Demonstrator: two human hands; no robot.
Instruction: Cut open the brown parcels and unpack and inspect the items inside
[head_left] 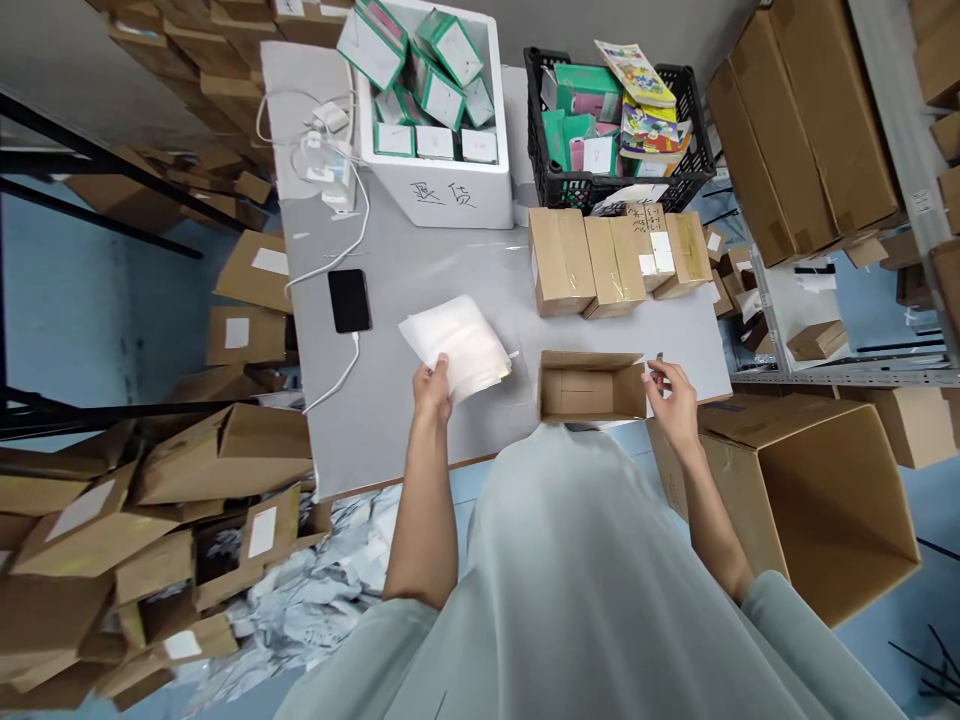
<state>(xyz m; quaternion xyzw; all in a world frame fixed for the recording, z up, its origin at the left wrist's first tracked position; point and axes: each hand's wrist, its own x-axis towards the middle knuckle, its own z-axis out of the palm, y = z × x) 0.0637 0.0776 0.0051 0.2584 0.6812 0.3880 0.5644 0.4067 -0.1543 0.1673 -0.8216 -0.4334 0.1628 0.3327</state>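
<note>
My left hand [433,388] is closed on the near edge of a flat white packet [466,345], thumb on top, held over the grey table [397,420]. To the right, an empty open cardboard box [592,388] stands at the table's front edge, against my shirt. Just beyond the box's right end is my right hand [675,400], its fingers pinched round a small red and dark object [658,376]. Most of that object is hidden by the fingers, so its kind does not show.
Several closed cartons [562,262] stand behind the open box. Farther back are a white foam bin [442,190] of green-and-white boxes and a black crate [551,185] with booklets. A phone [349,300] and white cables lie left. A large open carton [832,490] is at right.
</note>
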